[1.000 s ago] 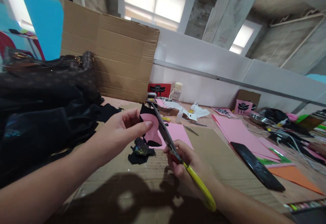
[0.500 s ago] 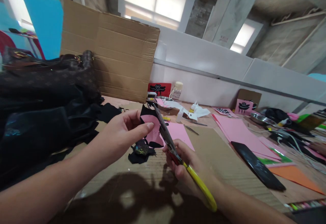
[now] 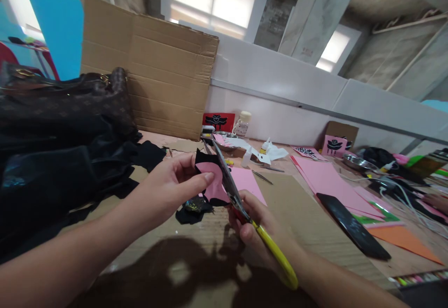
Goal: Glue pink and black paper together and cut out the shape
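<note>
Between thumb and fingers, my left hand pinches a small curved pink paper piece backed with black material that shows along its edges. My right hand is wrapped round the yellow and red handles of a pair of scissors. Their blades stand apart, pointing away from me, with the right-hand edge of the pink and black piece at them. Below my left fingers lies a crumpled black scrap with glitter on the cardboard mat. A pink sheet lies behind the scissors.
Black fabric scraps and a dark handbag fill the left side, before an upright cardboard sheet. Tweezers, glue bottles and a metal bowl are behind. To the right lie pink sheets, a black phone and another person's hand.
The pink and black piece has turned slightly and shifted a little down and right in my left hand. The scissor blades have spread wider apart.
</note>
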`<state>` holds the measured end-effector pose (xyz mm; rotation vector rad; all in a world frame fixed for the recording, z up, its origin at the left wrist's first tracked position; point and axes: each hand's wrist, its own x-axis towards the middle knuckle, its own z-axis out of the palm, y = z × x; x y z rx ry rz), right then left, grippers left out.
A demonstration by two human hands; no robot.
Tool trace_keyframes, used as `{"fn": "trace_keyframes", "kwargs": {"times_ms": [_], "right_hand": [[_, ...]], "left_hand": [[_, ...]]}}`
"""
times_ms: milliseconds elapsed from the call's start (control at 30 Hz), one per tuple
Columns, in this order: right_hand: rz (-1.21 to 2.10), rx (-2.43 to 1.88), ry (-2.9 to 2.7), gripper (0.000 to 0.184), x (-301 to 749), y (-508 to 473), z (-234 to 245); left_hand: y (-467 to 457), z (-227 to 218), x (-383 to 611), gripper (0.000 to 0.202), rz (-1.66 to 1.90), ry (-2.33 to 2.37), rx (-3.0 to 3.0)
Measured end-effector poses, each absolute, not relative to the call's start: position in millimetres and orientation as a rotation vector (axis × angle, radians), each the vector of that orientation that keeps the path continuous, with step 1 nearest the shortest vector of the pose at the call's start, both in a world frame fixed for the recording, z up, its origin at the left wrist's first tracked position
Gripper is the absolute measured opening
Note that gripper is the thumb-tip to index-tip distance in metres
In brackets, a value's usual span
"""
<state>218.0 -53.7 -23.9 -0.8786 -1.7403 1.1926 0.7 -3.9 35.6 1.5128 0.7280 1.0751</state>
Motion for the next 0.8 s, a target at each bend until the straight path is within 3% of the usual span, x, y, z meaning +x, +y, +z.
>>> {"fn": "trace_keyframes", "kwargs": {"times_ms": [600, 800], "right_hand": [[1.219, -0.843, -1.644, 0.051, 220, -51, -33], [1.259, -0.853, -1.718, 0.053, 217, -56, -16]], "left_hand": [[0, 36, 1, 0.007, 1.083, 0.668, 1.434], [1, 34, 0, 0.006, 1.086, 0.647, 1.435]]}}
